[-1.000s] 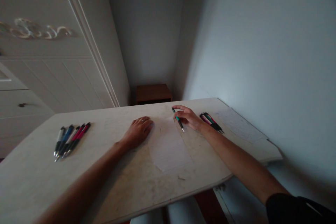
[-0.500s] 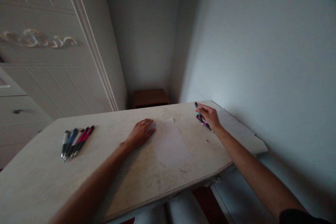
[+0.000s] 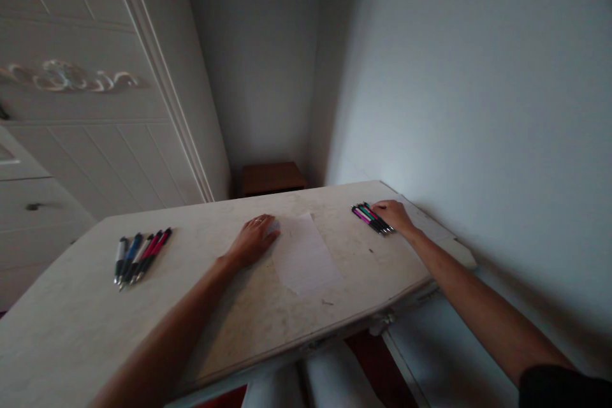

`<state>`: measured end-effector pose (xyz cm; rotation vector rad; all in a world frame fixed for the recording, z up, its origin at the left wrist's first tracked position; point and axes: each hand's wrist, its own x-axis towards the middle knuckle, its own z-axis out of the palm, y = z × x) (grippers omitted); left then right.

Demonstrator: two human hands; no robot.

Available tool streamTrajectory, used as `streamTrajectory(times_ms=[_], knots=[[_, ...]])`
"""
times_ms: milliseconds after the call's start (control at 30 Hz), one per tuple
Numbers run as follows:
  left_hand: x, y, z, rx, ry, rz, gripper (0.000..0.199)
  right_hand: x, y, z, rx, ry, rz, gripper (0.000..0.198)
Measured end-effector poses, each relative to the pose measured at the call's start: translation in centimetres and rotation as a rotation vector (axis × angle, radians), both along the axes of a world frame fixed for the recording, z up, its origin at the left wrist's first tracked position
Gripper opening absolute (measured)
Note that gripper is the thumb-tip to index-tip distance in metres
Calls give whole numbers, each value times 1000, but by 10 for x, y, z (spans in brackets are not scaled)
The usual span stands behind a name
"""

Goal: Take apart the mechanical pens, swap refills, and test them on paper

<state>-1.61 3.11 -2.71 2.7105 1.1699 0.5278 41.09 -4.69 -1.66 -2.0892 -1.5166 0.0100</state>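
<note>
My left hand point(image 3: 255, 239), with a ring on one finger, lies flat on the table at the left edge of a sheet of lined paper point(image 3: 306, 255). Its fingers are stretched out and it holds nothing. At the far right, my right hand point(image 3: 392, 211) has its fingers drawn together at the upper right side of a row of pens point(image 3: 371, 220). Purple, white, red and green barrels with black grips lie side by side there. The fingertips are at the green pen point(image 3: 369, 209); the hand partly hides that side of the row.
A second group of pens point(image 3: 141, 258), in white, blue and red, lies on the left of the white table point(image 3: 201, 331). Another paper point(image 3: 433, 226) lies behind my right wrist, beside the wall. A brown stool-like piece point(image 3: 272, 177) stands beyond the table.
The green pen, lifted in my right hand before, now lies in the row with the others. My right hand has moved slightly right and lower. My left hand stays by the paper.
</note>
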Motion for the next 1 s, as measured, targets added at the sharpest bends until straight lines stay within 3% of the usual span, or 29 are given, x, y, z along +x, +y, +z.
streamTrajectory(times_ms=[233, 367, 533, 667, 800, 1000], knots=[[-3, 4, -4, -19, -71, 11, 43, -9, -10, 7, 79, -52, -61, 38], [-11, 2, 5, 46, -172, 84, 40, -36, -18, 11, 308, 10, 72, 38], [-50, -11, 28, 179, -250, 382, 30, -100, -12, 11, 192, 175, 497, 36], [-103, -37, 35, 264, -179, 738, 28, -146, 5, 6, 93, 221, 729, 36], [-147, -63, 29, 246, 26, 1004, 31, -171, 26, -2, 42, 202, 817, 35], [-165, -71, 24, 138, 70, 1095, 28, -178, 37, -13, 58, 127, 757, 31]])
